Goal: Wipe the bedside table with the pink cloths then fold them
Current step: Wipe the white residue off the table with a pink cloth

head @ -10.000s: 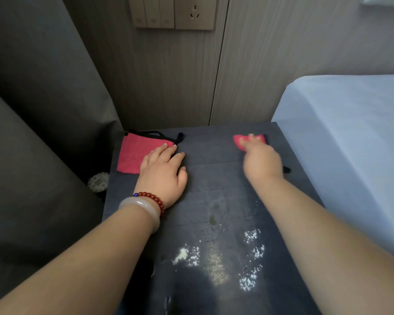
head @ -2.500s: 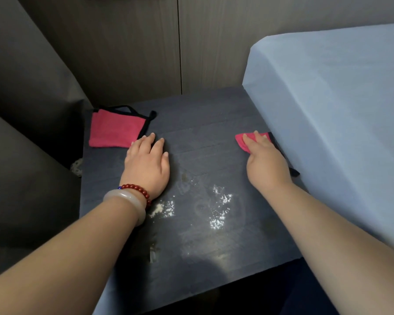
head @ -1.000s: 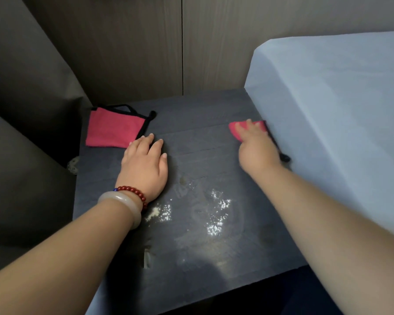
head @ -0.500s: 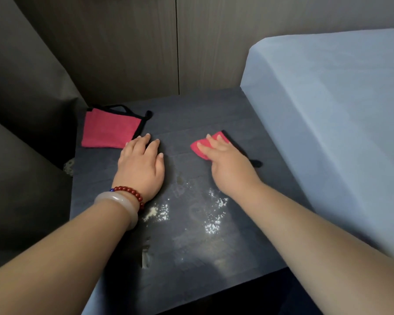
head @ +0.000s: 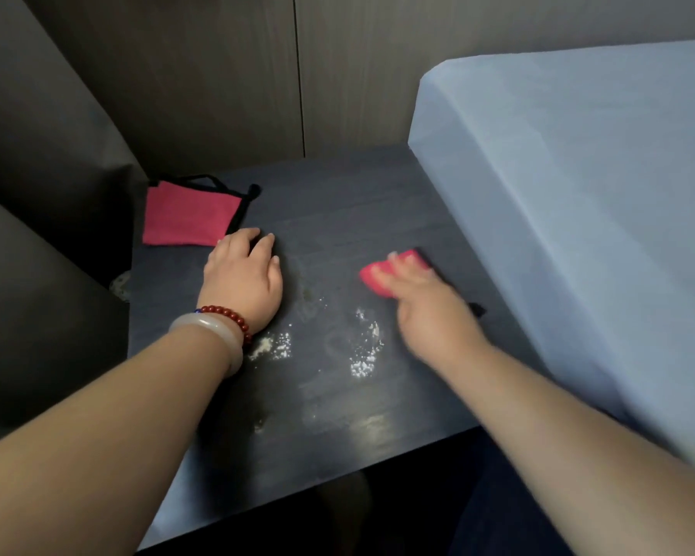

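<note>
Two cloths: spare cloth (head: 189, 218) lies flat at the table's (head: 338, 202) far left, out of the way; wiping cloth (head: 378, 279) sits mid-table under the right hand (head: 430, 311).
Right hand: blurred; fingers look flat, pressing the wiping cloth down so it scrubs.
Left hand (head: 243, 274): flat, empty, bracing on the table.
Powder (head: 364, 351): white, just nearer, unwiped.

My right grip (head: 430, 315) has slid the small pink cloth (head: 376, 278) away from the bed (head: 578, 194) side, in toward the middle of the tabletop (head: 338, 202). It is now closer to the white powder (head: 364, 347) and looks blurry.
</note>
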